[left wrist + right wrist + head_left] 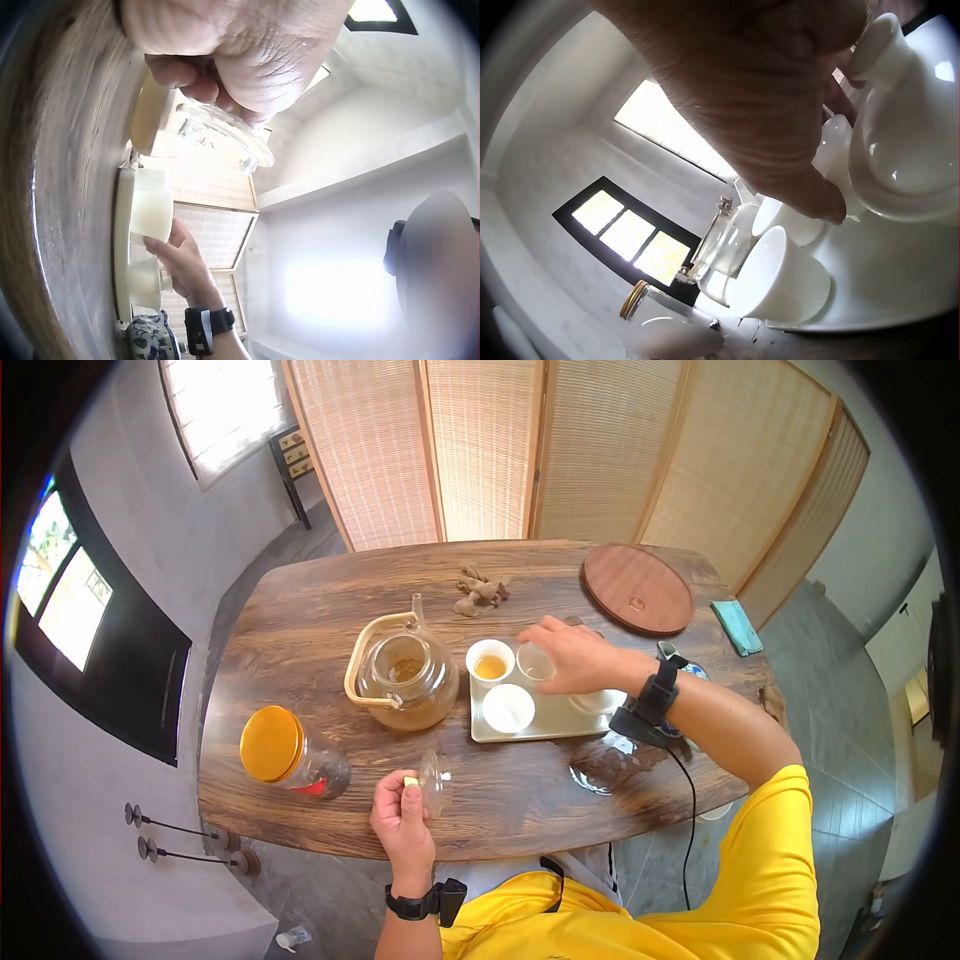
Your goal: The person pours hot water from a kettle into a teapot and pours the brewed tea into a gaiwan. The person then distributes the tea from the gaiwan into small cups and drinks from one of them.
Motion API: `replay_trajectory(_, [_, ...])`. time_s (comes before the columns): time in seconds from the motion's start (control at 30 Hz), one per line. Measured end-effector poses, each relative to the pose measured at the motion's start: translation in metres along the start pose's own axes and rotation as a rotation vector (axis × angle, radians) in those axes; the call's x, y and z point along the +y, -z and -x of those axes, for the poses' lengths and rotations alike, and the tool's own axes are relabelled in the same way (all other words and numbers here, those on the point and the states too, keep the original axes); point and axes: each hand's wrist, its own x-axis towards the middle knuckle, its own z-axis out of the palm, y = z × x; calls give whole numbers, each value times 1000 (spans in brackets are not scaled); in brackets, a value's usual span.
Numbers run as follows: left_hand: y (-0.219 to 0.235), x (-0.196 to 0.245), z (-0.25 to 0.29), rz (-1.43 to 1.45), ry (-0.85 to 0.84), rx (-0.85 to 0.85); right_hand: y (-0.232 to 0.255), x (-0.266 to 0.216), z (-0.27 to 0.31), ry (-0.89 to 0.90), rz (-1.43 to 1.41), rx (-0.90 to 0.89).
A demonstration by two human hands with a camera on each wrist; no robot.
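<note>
My left hand pinches the pale knob of a clear glass lid, tilted on edge near the table's front. The same lid shows under the curled fingers in the left wrist view. My right hand grips a small cup at the tray's far side, thumb and fingers around it. In the right wrist view this white cup is partly covered by the hand. Beside it stand a white cup of amber tea and another white cup.
The cups' tray also bears a white lidded bowl. Left of it stands a glass teapot without its lid. A jar with an orange lid, ginger-like roots, a round wooden tray and a teal cloth lie around.
</note>
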Motion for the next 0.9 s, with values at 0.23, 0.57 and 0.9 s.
replay_trajectory(0.23, [-3,0,0,-26,-20,6,9,-8,-6,35,-142,136])
replay_trajectory(0.57, [-4,2,0,-7,-2,24,4,-72,-38,-123,165,75])
replay_trajectory(0.9, [-3,4,0,29,4,7,-1,-69,-50,-111,163,50])
